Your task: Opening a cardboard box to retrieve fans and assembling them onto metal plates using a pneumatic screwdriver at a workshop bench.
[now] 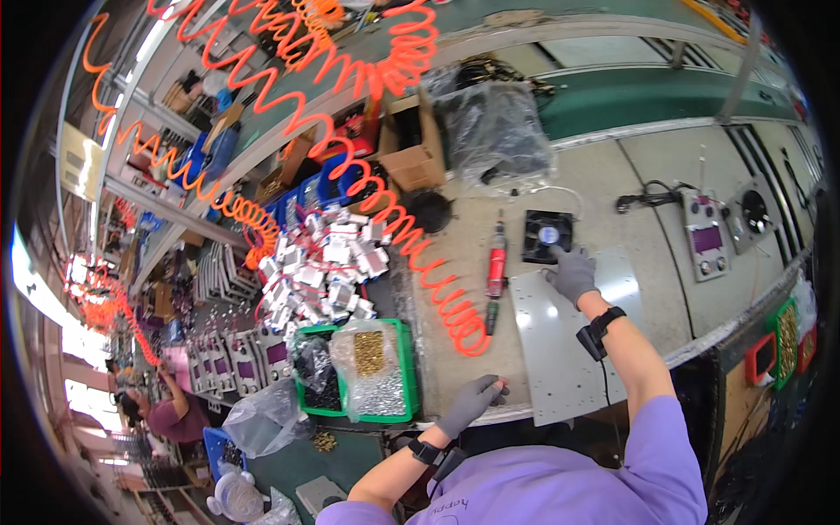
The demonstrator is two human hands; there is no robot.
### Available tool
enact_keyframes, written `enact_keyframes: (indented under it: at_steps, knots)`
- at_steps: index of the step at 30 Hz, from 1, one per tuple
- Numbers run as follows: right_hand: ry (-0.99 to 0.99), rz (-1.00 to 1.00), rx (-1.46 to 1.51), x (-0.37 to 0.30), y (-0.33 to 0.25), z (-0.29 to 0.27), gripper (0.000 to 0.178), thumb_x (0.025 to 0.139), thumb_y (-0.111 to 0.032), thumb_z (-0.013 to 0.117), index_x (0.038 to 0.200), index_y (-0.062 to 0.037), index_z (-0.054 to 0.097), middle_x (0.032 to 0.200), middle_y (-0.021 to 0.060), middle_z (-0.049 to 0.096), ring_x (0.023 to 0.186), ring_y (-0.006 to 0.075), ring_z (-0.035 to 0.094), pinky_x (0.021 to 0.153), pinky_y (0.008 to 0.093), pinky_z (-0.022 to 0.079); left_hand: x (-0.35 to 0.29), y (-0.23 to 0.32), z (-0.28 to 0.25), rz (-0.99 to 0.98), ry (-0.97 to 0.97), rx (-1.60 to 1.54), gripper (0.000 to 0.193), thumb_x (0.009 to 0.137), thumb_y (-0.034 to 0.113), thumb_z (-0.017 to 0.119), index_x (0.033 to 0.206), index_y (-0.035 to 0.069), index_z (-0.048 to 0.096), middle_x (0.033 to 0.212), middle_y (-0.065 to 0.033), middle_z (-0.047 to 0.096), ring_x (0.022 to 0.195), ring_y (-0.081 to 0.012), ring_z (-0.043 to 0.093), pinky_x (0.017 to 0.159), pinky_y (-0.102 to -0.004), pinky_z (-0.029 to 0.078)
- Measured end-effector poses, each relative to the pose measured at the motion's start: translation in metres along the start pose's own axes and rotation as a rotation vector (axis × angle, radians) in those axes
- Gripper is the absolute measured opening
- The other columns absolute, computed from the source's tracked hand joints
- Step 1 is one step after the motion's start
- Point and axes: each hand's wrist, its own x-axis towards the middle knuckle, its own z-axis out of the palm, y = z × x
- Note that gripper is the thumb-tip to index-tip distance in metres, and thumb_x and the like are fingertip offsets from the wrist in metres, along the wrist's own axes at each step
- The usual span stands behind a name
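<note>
My right hand (573, 275), in a grey glove, reaches over the upper part of a flat grey metal plate (560, 350) with small holes. Its fingers are apart, and the fingertips are at the lower right corner of a square black fan (547, 234) with a pale round hub label. Over the near edge of the bench, left of the plate, is my left hand (473, 404), also gloved, with bare fingertips. Those fingers are curled together; anything small between them cannot be made out. A red and black air screwdriver (497, 261) lies left of the fan, joined to an orange coiled hose (451, 319).
At left, a green tray (409, 372) holds brass-coloured and silver screws and black parts. Beyond it lies a heap of white boxed parts (328, 267). A cardboard box (411, 149) and plastic bag (499, 131) stand behind. Panel assemblies (705, 238) lie right. A co-worker (166, 407) is far left.
</note>
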Motion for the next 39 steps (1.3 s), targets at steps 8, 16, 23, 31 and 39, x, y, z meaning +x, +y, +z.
enact_keyframes:
  at_steps: [8, 16, 23, 31, 39]
  knots:
    - [0.399, -0.012, 0.201, 0.065, -0.008, 0.037, 0.022, 0.065, -0.019, 0.066, 0.085, -0.0137, 0.061, 0.117, 0.0144, 0.046, 0.103, 0.0372, 0.043, 0.085, 0.0437, 0.036, -0.061, 0.001, -0.048, -0.076, 0.143, -0.220, 0.031, 0.089, 0.022, 0.044, 0.106, -0.004, 0.051, 0.091, -0.0088, 0.058, 0.080, -0.0146, 0.057, 0.074, -0.0261, 0.045]
    - [0.343, -0.650, 0.550, -0.038, -0.055, -0.016, 0.021, 0.057, -0.004, 0.064, 0.076, -0.0084, 0.057, 0.104, 0.0144, 0.049, 0.099, 0.0326, 0.045, 0.084, 0.0400, 0.036, -0.033, 0.057, -0.055, 0.160, 0.177, -0.381, 0.042, 0.088, 0.027, 0.046, 0.120, 0.000, 0.039, 0.111, -0.0096, 0.049, 0.093, -0.0161, 0.053, 0.080, -0.0294, 0.045]
    - [-0.087, -1.260, 0.505, -0.141, -0.085, -0.001, 0.045, 0.055, -0.010, 0.071, 0.097, -0.0146, 0.053, 0.109, 0.0140, 0.044, 0.101, 0.0352, 0.045, 0.084, 0.0419, 0.041, -0.076, 0.012, -0.015, 0.312, 0.468, -0.816, 0.052, 0.081, 0.022, 0.052, 0.126, 0.005, 0.032, 0.118, -0.0086, 0.045, 0.106, -0.0194, 0.047, 0.090, -0.0343, 0.040]
    - [-0.514, -0.899, 0.390, -0.135, -0.057, 0.026, 0.039, 0.071, -0.011, 0.059, 0.106, -0.0072, 0.044, 0.109, 0.0149, 0.045, 0.094, 0.0311, 0.050, 0.079, 0.0391, 0.042, -0.218, -0.128, 0.045, 0.390, 1.113, -1.593, 0.036, 0.077, 0.018, 0.053, 0.110, 0.007, 0.047, 0.110, -0.0108, 0.054, 0.097, -0.0261, 0.054, 0.085, -0.0527, 0.041]
    - [-0.508, -0.978, 0.521, -0.128, -0.092, 0.057, 0.036, 0.072, -0.005, 0.055, 0.107, -0.0073, 0.046, 0.103, 0.0153, 0.048, 0.089, 0.0312, 0.051, 0.077, 0.0381, 0.043, -0.268, -0.260, -0.040, 0.613, 1.195, -1.690, 0.041, 0.079, 0.015, 0.044, 0.117, 0.000, 0.041, 0.120, -0.0171, 0.046, 0.108, -0.0342, 0.045, 0.093, -0.0516, 0.034]
